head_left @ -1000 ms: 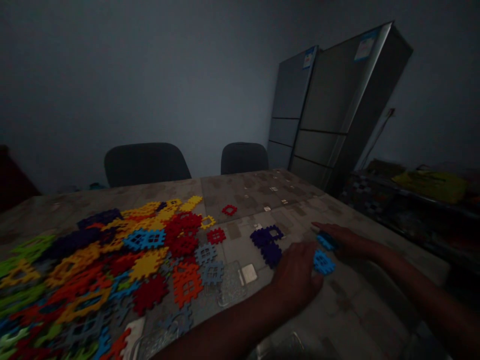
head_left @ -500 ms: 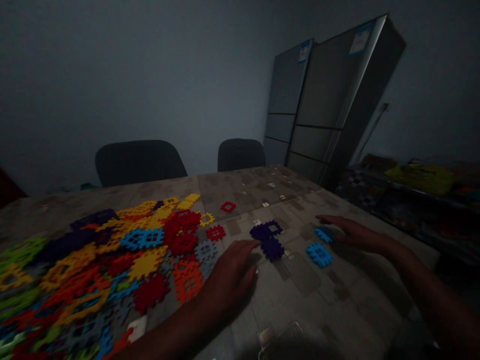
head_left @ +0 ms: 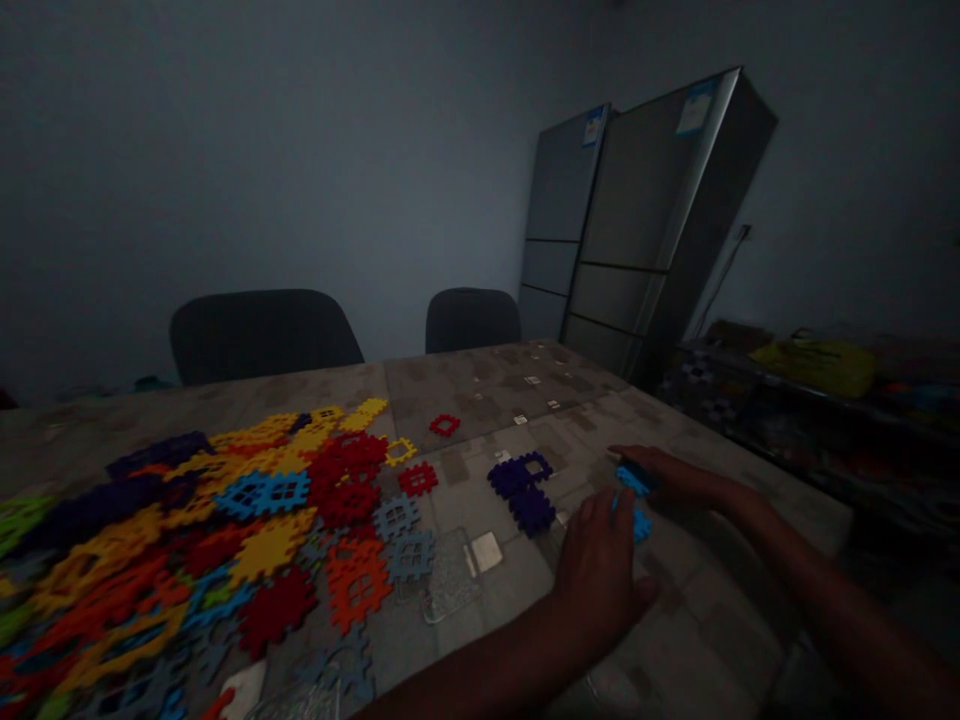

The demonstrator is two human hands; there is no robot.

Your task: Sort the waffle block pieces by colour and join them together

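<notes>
My left hand (head_left: 600, 565) lies palm down over a light blue toothed interlocking piece (head_left: 640, 522), fingers stretched out and covering part of it. Close beyond it, my right hand (head_left: 667, 475) has its fingers extended over a second light blue piece (head_left: 632, 482); its palm side is hidden. Both blue pieces appear to rest on the table. To the left of them, several dark purple pieces (head_left: 531, 508) lie together, touching or overlapping; whether they are joined I cannot tell.
A big heap of mixed toothed pieces (head_left: 270, 550) spreads over the left of the patterned table (head_left: 480, 380). A red frame piece (head_left: 445, 425) lies apart. Two dark chairs (head_left: 262, 335) stand behind the table. Past its right side are a refrigerator (head_left: 637, 200) and a cluttered shelf (head_left: 810, 365).
My left hand has moved right, from beside the purple pieces onto the nearer light blue piece. My right hand stays by the farther blue piece. The whole view has shifted slightly.
</notes>
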